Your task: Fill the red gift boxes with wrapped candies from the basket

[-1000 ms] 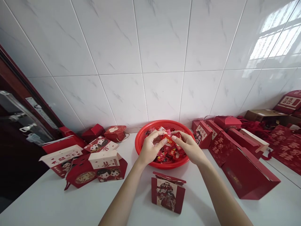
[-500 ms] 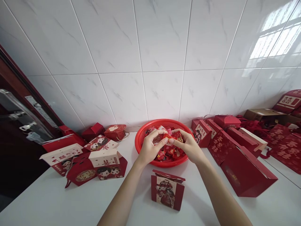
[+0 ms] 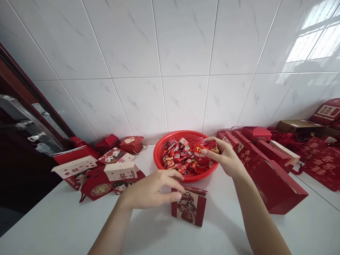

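A red plastic basket (image 3: 159, 148) full of wrapped candies (image 3: 180, 154) stands against the wall. Over its right side, my right hand (image 3: 225, 156) grips red-wrapped candies (image 3: 203, 148) between thumb and fingers; how many cannot be made out. In front of the basket a small dark red gift box (image 3: 188, 209) with a printed picture stands upright, its top flap up. My left hand (image 3: 156, 189) is at the box's upper left corner, thumb and fingers apart, with nothing in it. Whether its fingertips touch the box is unclear.
Several printed red boxes (image 3: 102, 187) are grouped at the left beside a dark door (image 3: 21, 170). At the right are several taller red boxes (image 3: 276, 187), flat red bags (image 3: 324, 164) and an open cardboard box (image 3: 297, 124). A tiled wall (image 3: 183, 102) closes off the back.
Both hands were together over the basket. My left hand has let go and come down left to the gift box. My right hand has shifted slightly right with the candies in it.
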{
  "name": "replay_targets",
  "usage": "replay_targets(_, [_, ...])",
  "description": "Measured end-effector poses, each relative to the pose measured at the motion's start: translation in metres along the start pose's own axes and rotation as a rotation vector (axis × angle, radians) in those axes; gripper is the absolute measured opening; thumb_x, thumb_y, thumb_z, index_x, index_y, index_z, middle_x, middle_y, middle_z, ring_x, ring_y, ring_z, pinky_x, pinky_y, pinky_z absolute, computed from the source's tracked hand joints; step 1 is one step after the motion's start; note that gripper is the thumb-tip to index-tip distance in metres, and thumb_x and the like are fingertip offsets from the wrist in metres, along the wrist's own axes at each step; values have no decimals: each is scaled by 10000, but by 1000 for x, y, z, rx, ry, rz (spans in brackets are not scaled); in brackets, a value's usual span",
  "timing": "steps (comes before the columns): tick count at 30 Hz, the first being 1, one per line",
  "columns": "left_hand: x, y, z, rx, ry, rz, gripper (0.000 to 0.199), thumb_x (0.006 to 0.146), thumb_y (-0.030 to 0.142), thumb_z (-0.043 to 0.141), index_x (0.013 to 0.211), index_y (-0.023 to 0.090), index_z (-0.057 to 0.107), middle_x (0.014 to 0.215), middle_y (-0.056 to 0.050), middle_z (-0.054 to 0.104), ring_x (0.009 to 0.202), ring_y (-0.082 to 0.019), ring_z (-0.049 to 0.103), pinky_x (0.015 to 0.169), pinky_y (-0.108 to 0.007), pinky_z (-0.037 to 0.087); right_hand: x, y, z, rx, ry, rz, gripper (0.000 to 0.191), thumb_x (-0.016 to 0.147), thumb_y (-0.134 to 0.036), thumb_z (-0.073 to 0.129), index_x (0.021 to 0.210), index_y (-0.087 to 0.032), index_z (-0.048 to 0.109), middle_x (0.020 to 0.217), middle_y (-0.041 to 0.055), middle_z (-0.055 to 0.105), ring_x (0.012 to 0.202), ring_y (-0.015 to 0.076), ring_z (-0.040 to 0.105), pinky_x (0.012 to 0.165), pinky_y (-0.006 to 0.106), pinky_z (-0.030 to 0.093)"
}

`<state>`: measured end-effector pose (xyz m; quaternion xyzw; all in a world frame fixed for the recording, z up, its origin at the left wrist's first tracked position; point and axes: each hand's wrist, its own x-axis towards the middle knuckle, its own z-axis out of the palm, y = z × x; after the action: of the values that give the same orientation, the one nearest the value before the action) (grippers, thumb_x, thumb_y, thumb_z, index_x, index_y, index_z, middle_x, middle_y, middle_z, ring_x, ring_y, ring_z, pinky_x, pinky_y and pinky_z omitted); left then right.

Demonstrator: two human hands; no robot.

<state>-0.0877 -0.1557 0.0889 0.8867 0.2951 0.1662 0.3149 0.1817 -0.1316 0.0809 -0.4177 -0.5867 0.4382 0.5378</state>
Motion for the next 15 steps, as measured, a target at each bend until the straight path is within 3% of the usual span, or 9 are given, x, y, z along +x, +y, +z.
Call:
replay_targets(5, [3,-5,13,-40,0,23,230,973,299,595,1016,260,818,1073,-67,767,919,-198,719,838,-284,548,-3,-4,-4,-25,6,-25,418,706,-504,854,978,-230,692,665,-19,643,567,166,596,494,282,484])
replay_targets(10, [12,-6,24,-93,81,36,238,968,226,572,1018,246,804,1002,-54,786,922,-201,721,813,-284,553,-7,-7,-14,-34,59,-11,452,696,-519,858,998,-224,696,741,7,690,626,186,637,504,286,510])
replay_targets(15, [14,-8,31,-103,39,30,207,936,199,615,994,243,809,983,-55,785,911,-200,719,800,-286,555,-11,-9,-22,-38,97,-39,436,723,-520,852,1019,-235,707,832,29,729,695,207,673,567,306,544])
